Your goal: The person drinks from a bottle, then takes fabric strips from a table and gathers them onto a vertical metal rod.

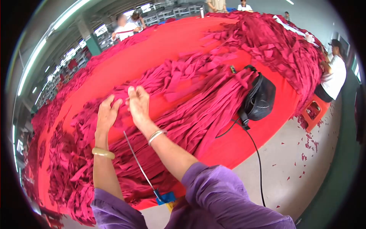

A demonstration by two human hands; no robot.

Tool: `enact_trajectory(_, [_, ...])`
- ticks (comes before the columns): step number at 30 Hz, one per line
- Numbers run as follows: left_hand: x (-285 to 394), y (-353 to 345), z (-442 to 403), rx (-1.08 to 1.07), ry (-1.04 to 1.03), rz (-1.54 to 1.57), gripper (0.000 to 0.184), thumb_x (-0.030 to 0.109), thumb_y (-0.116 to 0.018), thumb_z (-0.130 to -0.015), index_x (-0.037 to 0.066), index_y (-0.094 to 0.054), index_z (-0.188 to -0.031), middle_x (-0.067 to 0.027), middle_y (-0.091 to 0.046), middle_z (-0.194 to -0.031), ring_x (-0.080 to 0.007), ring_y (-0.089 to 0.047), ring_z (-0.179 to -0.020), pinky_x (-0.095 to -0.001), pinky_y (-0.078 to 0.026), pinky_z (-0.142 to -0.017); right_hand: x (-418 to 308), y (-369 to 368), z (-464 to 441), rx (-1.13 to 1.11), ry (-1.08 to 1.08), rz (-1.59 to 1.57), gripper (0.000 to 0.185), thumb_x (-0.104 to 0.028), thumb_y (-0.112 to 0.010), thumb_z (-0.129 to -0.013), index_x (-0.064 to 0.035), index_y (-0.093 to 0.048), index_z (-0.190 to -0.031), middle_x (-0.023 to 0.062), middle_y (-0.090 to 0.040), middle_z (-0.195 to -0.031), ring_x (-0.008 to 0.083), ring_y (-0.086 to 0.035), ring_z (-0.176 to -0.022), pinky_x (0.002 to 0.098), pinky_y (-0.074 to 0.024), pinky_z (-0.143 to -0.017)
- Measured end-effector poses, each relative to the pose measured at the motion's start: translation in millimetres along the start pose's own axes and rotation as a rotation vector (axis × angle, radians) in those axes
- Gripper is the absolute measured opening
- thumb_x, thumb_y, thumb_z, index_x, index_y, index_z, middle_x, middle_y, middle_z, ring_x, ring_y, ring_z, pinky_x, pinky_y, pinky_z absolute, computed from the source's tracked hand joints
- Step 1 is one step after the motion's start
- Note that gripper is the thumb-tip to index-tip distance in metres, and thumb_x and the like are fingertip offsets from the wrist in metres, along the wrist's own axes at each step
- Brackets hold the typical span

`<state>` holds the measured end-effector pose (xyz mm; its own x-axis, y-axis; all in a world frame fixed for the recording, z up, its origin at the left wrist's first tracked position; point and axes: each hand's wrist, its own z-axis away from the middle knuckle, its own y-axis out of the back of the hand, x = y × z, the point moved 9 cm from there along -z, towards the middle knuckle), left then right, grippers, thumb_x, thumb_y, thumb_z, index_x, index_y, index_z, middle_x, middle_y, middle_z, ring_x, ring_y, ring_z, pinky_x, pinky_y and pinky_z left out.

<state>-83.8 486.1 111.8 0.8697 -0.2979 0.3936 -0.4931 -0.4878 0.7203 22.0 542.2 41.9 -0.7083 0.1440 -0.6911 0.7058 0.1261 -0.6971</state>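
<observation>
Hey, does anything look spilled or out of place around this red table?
Yes: small red scraps lie scattered on the floor at right, around the orange stool. They look odd because most of the cloth lies on the table.

This looks like a textile workshop or factory hall. A broad surface (236, 149) covered in red cloth carries heaps of long crimson fabric strips (274, 49), with one person (125, 31) in a white top at its far edge and another person (334, 76) by an orange stool (316, 114) to its right. Small red offcuts (310, 145) litter the floor (284, 179) right of the surface. Beyond it stand rows of grey furniture (164, 15), and fluorescent tubes (32, 66) line the ceiling on its left.
</observation>
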Motion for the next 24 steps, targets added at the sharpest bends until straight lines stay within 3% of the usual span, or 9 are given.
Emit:
enact_trajectory(2, [4.6, -14.8, 13.9, -0.161, -0.007, -0.089, 0.023, 0.019, -0.056, -0.078, -0.002, -0.050, -0.082, -0.0237, -0.050, -0.073, -0.0400, -0.045, -0.067, -0.0377, -0.039, -0.058, 10.4, 19.0, 8.5, 0.052, -0.120, -0.094, 0.024, -0.021, -0.050, -0.085, -0.0104, -0.042, -0.065, -0.0022, -0.043, -0.055, 0.0073, -0.044, -0.044, 0.0198, -0.0324, -0.035])
enact_trajectory(4, [12.7, -28.5, 37.2, -0.297, 0.093, -0.063, 0.021, 0.019, -0.056, -0.077, 0.000, -0.053, -0.084, -0.0213, -0.051, -0.069, -0.0300, -0.048, -0.061, -0.0349, -0.040, -0.060, 30.5, 45.5, 14.5, 0.193, -0.270, -0.101, 0.023, -0.021, -0.050, -0.085, -0.0109, -0.043, -0.065, -0.0018, -0.043, -0.054, 0.0076, -0.044, -0.043, 0.0202, -0.0316, -0.035])
enact_trajectory(5, [14.2, -33.1, 48.1, -0.321, 0.079, -0.054, 0.020, 0.019, -0.057, -0.076, 0.002, -0.054, -0.086, -0.0200, -0.051, -0.067, -0.0261, -0.050, -0.059, -0.0345, -0.041, -0.060, 34.2, 53.1, 16.3, 0.254, -0.276, -0.142, 0.029, -0.017, -0.049, -0.084, -0.0114, -0.034, -0.060, -0.0027, -0.034, -0.051, 0.0078, -0.036, -0.038, 0.0226, -0.0251, -0.032])
enact_trajectory(8, [8.2, -36.9, 70.5, -0.382, 0.170, -0.069, 0.017, 0.017, -0.058, -0.073, 0.002, -0.054, -0.080, -0.0176, -0.050, -0.060, -0.0268, -0.051, -0.054, -0.0350, -0.040, -0.054, 44.1, 71.8, 14.4, 0.343, -0.343, -0.206, 0.030, -0.016, -0.048, -0.085, -0.0124, -0.033, -0.059, -0.0032, -0.032, -0.049, 0.0080, -0.035, -0.037, 0.0238, -0.0239, -0.031])
enact_trajectory(11, [18.0, -19.7, 81.5, -0.388, 0.206, -0.093, 0.018, 0.018, -0.059, -0.072, 0.001, -0.053, -0.075, -0.0176, -0.048, -0.057, -0.0264, -0.049, -0.051, -0.0344, -0.039, -0.052, 34.0, 99.1, -6.1, 0.463, -0.251, -0.214, 0.030, -0.011, -0.051, -0.080, -0.0098, -0.035, -0.055, -0.0027, -0.033, -0.048, 0.0083, -0.031, -0.037, 0.0270, -0.0219, -0.033])
enact_trajectory(14, [15.1, -2.8, 92.8, -0.396, 0.195, -0.152, 0.019, 0.018, -0.060, -0.070, 0.001, -0.052, -0.074, -0.0164, -0.046, -0.055, -0.0226, -0.047, -0.048, -0.0329, -0.038, -0.050, -2.5, 161.6, -47.4, 0.619, -0.067, -0.075, 0.026, -0.007, -0.051, -0.074, -0.0059, -0.039, -0.051, -0.0002, -0.039, -0.053, 0.0120, -0.034, -0.052, 0.0311, -0.0299, -0.046])
enact_trajectory(18, [5.4, 11.0, 113.1, -0.432, 0.305, -0.067, 0.019, 0.015, -0.061, -0.068, 0.000, -0.050, -0.070, -0.0125, -0.041, -0.052, -0.0163, -0.039, -0.047, -0.0308, -0.037, -0.050, -84.0, 253.1, -93.2, 0.742, 0.218, 0.090, 0.025, -0.002, -0.050, -0.071, -0.0066, -0.038, -0.050, -0.0021, -0.040, -0.056, 0.0106, -0.035, -0.053, 0.0312, -0.0302, -0.044])
enact_trajectory(22, [9.1, 10.2, 125.6, -0.477, 0.278, -0.001, 0.019, 0.014, -0.061, -0.067, -0.001, -0.049, -0.069, -0.0128, -0.038, -0.053, -0.0161, -0.037, -0.047, -0.0310, -0.036, -0.049, -141.2, 354.7, -129.1, 0.898, 0.267, 0.489, 0.024, -0.006, -0.055, -0.069, -0.0028, -0.042, -0.049, 0.0013, -0.046, -0.052, 0.0124, -0.037, -0.047, 0.0332, -0.0327, -0.041])
enact_trajectory(24, [3.4, 9.5, 133.8, -0.543, 0.281, -0.051, 0.019, 0.012, -0.061, -0.066, -0.001, -0.048, -0.067, -0.0119, -0.036, -0.053, -0.0147, -0.035, -0.048, -0.0309, -0.034, -0.048, -165.0, 382.1, -136.4, 0.969, 0.333, 0.426, 0.026, -0.006, -0.056, -0.068, -0.0035, -0.041, -0.046, 0.0013, -0.045, -0.052, 0.0123, -0.037, -0.047, 0.0336, -0.0340, -0.041])
